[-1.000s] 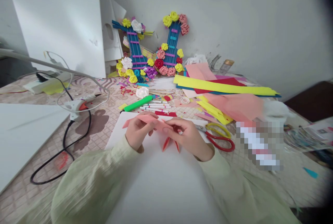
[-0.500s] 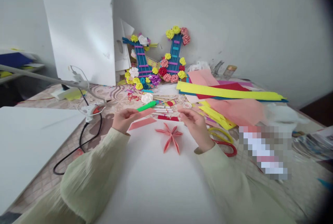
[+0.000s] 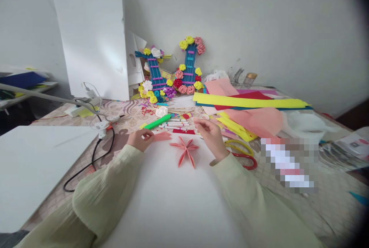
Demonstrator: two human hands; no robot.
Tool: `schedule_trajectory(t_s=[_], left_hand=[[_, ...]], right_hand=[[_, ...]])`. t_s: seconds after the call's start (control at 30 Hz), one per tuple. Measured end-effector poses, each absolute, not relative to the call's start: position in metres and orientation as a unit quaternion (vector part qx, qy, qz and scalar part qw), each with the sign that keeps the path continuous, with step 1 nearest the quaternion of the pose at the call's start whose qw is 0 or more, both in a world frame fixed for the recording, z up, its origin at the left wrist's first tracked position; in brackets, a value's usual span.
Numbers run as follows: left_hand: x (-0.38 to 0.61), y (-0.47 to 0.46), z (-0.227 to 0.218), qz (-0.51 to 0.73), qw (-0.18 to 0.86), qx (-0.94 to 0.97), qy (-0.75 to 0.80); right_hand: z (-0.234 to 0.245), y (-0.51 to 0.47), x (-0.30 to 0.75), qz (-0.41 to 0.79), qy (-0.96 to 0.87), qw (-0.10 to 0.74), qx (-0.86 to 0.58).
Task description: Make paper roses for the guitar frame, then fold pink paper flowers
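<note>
My left hand [image 3: 140, 139] is low at the far left edge of the white board [image 3: 173, 202], its fingers closed on the end of a salmon-pink paper strip [image 3: 162, 136]. To the right of that strip, a folded pink paper flower [image 3: 186, 151] with several narrow, pointed petals lies on the board. My right hand [image 3: 211, 136] hovers to the upper right of the flower, thumb and fingertips pinched together. Something small and pale pinkish shows at those fingertips, too small to name. A green glue-stick-like or marker-like tool [image 3: 157, 122] lies just beyond my left hand.
Scissors with red and yellow handles [image 3: 245, 159] lie right of the board. Behind are several white markers [image 3: 175, 124], a white paper rose [image 3: 161, 111], crepe paper strips [image 3: 253, 101] and two flower-covered guitar shapes [image 3: 188, 67]. A power strip with cables [image 3: 102, 127] is at left.
My left hand has come down with the strip, onto or close to the other strip on the board. My right hand keeps its pinch. The view has shifted slightly.
</note>
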State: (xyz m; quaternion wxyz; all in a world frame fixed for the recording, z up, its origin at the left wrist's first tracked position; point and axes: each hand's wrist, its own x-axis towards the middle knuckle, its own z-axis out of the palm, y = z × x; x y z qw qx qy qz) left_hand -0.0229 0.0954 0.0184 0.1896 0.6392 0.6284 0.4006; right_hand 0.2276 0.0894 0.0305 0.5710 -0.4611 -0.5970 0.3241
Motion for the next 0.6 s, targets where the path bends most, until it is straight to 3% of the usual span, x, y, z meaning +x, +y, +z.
schedule_trajectory(t_s=[0.47,0.6], left_hand=[[-0.024,0.1,0.011,0.279,0.049,0.705,0.65],[-0.027,0.099,0.012,0.267,0.032,0.715,0.646]], right_hand=[[0.028,0.093,0.229,0.302,-0.601,0.571,-0.472],[0.041,0.096,0.253,0.216,-0.613,0.555,-0.518]])
